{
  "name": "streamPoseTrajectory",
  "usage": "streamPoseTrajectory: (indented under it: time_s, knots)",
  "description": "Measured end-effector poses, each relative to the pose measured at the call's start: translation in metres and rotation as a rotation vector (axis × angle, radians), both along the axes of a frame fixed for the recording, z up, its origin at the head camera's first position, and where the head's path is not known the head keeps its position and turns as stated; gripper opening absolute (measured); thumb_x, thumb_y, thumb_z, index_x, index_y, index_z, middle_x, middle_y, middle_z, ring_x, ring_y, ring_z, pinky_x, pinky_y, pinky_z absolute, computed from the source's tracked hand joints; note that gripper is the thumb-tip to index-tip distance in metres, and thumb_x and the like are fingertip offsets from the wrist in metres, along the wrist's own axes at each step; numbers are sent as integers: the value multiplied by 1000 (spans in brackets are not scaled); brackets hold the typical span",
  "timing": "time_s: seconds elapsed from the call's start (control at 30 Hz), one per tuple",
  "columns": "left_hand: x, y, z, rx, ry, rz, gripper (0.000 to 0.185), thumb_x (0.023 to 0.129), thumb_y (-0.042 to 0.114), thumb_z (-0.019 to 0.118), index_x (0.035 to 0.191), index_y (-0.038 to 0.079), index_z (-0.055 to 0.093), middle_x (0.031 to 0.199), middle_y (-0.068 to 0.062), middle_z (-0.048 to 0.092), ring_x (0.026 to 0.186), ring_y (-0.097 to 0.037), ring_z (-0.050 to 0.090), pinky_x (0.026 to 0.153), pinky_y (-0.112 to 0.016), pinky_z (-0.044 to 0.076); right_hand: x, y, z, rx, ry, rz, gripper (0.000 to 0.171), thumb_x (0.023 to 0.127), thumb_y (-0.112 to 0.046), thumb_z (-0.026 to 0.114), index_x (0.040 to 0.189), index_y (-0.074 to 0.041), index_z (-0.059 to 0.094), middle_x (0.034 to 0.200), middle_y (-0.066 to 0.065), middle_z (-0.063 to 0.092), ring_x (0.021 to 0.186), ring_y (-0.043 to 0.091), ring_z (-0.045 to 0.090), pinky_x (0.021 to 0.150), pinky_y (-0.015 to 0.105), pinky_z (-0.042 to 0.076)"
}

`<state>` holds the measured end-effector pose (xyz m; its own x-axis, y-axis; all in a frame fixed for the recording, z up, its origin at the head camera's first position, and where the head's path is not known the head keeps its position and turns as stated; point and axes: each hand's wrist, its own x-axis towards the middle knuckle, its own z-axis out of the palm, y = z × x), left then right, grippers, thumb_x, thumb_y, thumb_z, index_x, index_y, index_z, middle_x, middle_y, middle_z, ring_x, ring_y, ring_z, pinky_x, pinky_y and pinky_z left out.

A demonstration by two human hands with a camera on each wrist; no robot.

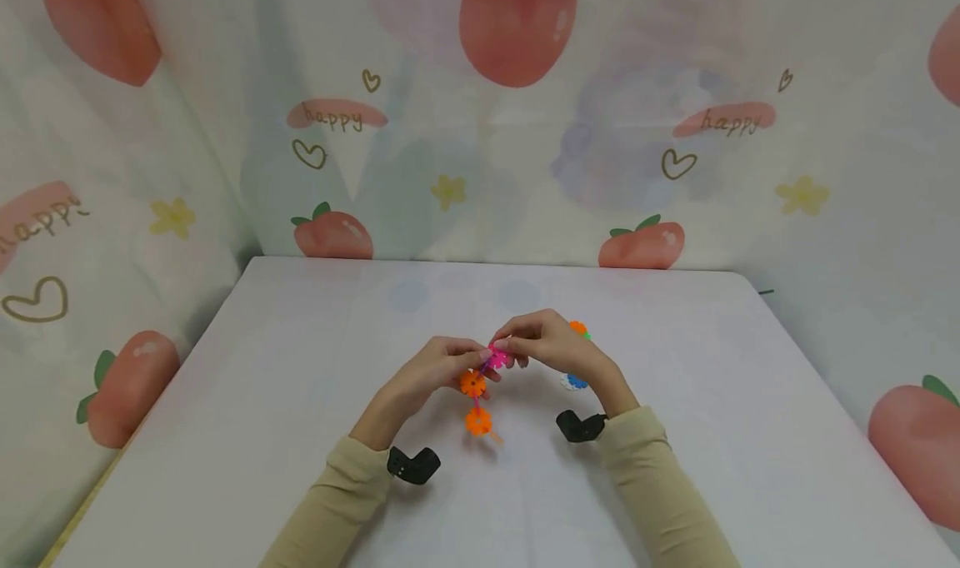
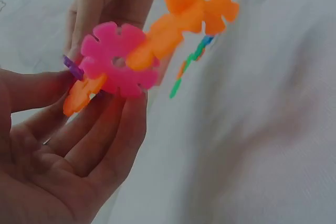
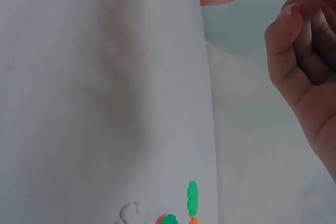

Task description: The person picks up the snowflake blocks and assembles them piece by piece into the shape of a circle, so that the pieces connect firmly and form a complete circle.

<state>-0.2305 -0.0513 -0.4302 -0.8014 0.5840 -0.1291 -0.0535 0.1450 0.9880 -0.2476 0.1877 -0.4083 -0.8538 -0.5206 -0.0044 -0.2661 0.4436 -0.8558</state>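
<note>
A chain of interlocking snowflake discs hangs between the two hands above the white table. In the head view my left hand [image 1: 431, 372] holds it between thumb and fingers. The chain's orange disc [image 1: 472, 383] is beside those fingers, and a lower orange disc [image 1: 478, 422] dangles beneath. At the top, my right hand [image 1: 553, 343] pinches a pink disc [image 1: 497, 357] with thumb and fingertips. The left wrist view shows a purple disc [image 2: 73, 67] at the left thumb tip and another pink disc [image 2: 105, 51] in front of the fingers.
Beyond the right wrist more joined discs lie on the white table [image 1: 300, 435], among them an orange disc [image 1: 577, 327] and a blue disc [image 1: 577, 381]. Green discs [image 3: 192, 198] show in the right wrist view. A printed cloth [image 1: 480, 160] stands behind the table.
</note>
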Motion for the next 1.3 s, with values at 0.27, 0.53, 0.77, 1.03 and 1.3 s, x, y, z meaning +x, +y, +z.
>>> streamPoseTrajectory:
  time_s: [0.27, 0.53, 0.77, 1.03, 1.3]
  knots:
    - [-4, -4, 1, -13, -17, 35, 28, 106, 21, 54, 118, 2, 72, 108, -19, 77, 80, -20, 77, 76, -29, 57, -9, 36, -1, 64, 44, -147, 27, 102, -27, 65, 117, -5, 74, 99, 23, 74, 88, 42, 66, 83, 48, 57]
    - [-4, -7, 3, 8, -34, 62, 29, 106, 18, 55, 119, -3, 70, 111, -22, 76, 81, -18, 77, 78, -29, 57, -13, 78, -10, 189, 31, -299, 28, 99, -24, 70, 116, -2, 73, 104, 19, 74, 85, 33, 66, 81, 43, 56]
    - [-2, -7, 6, 37, -62, 89, 32, 105, 15, 55, 121, -9, 68, 117, -26, 73, 81, -19, 78, 84, -29, 59, -15, 93, -19, 333, -83, -306, 24, 96, -19, 72, 111, -1, 73, 98, 10, 69, 83, 21, 62, 75, 30, 53]
    - [-3, -7, 4, 47, -62, 77, 31, 106, 17, 55, 121, -7, 68, 119, -29, 71, 83, -19, 79, 78, -27, 58, -13, 89, -22, 421, -116, -243, 26, 88, -19, 82, 103, 0, 72, 97, 9, 68, 92, 23, 57, 82, 34, 50]
    - [-4, -6, 1, 41, -71, 80, 28, 106, 16, 55, 120, -5, 69, 116, -25, 74, 83, -19, 78, 78, -27, 58, -16, 88, -25, 435, -92, -279, 24, 89, -25, 79, 94, -4, 68, 88, 5, 62, 86, 20, 55, 72, 29, 46]
